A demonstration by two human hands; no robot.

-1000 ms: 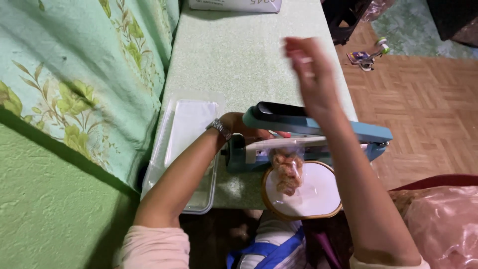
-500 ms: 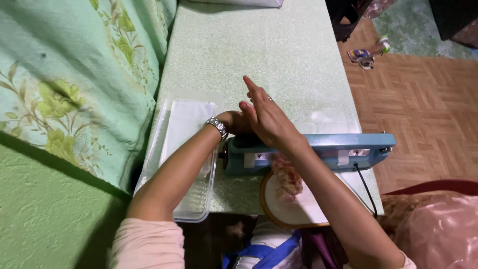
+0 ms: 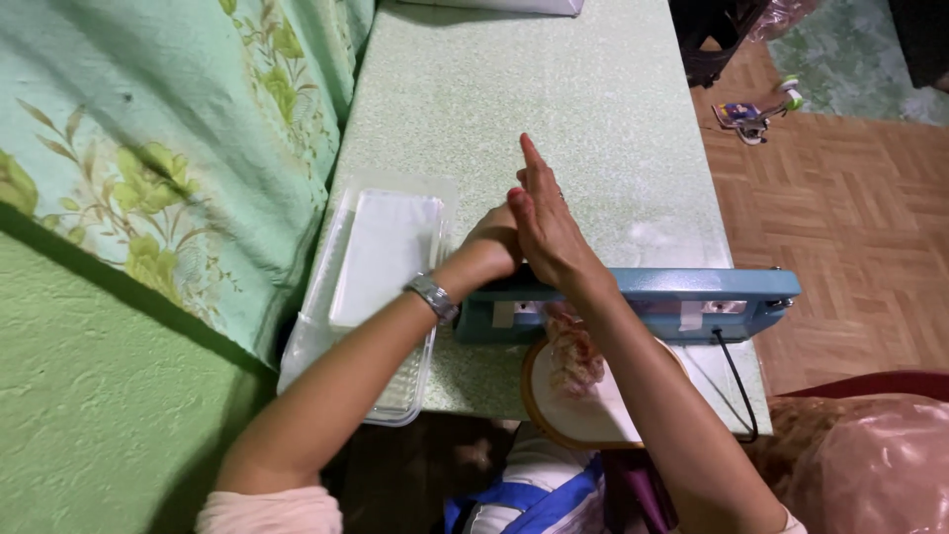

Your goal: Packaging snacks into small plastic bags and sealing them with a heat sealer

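A blue heat sealer (image 3: pixel 692 292) lies across the near edge of the green table (image 3: pixel 554 99), its arm down. My right hand (image 3: pixel 544 227) rests flat on the left part of that arm, fingers straight and pointing away. My left hand (image 3: pixel 491 242), with a wristwatch (image 3: pixel 433 295) on the wrist, is curled just behind the sealer's left end, partly hidden by the right hand. A clear plastic bag of reddish food (image 3: pixel 571 354) hangs out from under the arm onto a white plate (image 3: pixel 593 420) near my lap.
A clear plastic lidded container (image 3: pixel 386 257) sits left of the sealer at the table's edge. A black cable (image 3: pixel 736 376) runs off the sealer's right end. Green floral cloth (image 3: pixel 148 129) hangs at left. A pink plastic bag (image 3: pixel 870 465) lies at lower right, small items (image 3: pixel 751 114) on the wooden floor.
My right hand came down from above the table onto the sealer's arm, and the arm went from raised to shut over the bag. My left hand stayed at the sealer's left end.
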